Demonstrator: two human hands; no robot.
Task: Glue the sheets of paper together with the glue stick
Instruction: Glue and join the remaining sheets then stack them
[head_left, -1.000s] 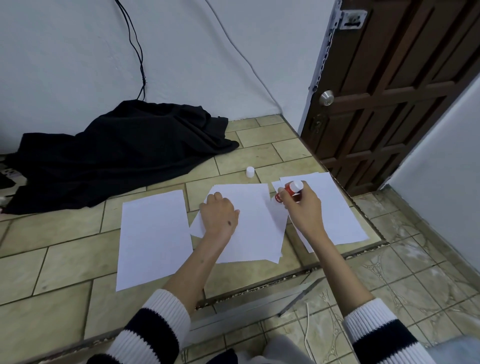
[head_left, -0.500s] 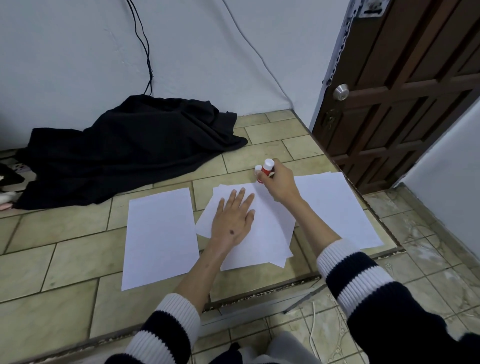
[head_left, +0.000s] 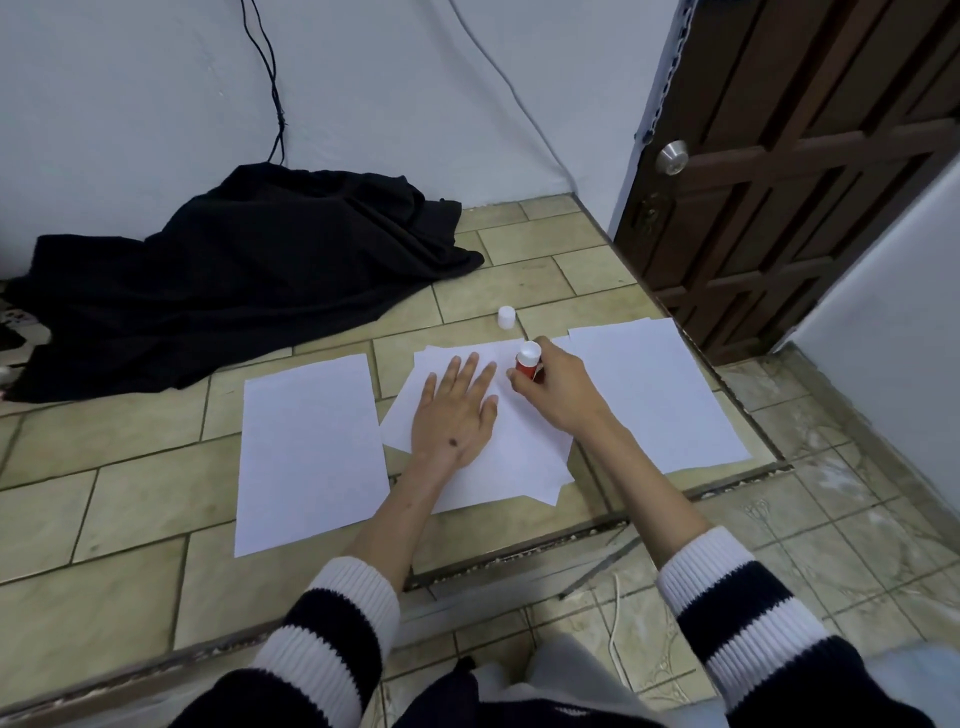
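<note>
A loose stack of white paper sheets (head_left: 514, 457) lies on the tiled floor in the middle. My left hand (head_left: 454, 413) presses flat on it with fingers straight and spread. My right hand (head_left: 556, 392) grips a red glue stick (head_left: 528, 362) with a white end, held upside down against the stack's far edge. The glue stick's white cap (head_left: 506, 317) stands on the tiles just beyond the stack. A single sheet (head_left: 309, 452) lies to the left and another sheet (head_left: 660, 395) to the right.
A black cloth (head_left: 244, 270) is heaped against the white wall at the back left, with cables hanging above it. A dark wooden door (head_left: 789, 171) stands at the right. A floor step edge (head_left: 597, 530) runs just below the papers.
My right hand with the glue stick has pulled back from beside the cap onto the stack's far edge. My left hand, curled a second ago, stays flat on the paper.
</note>
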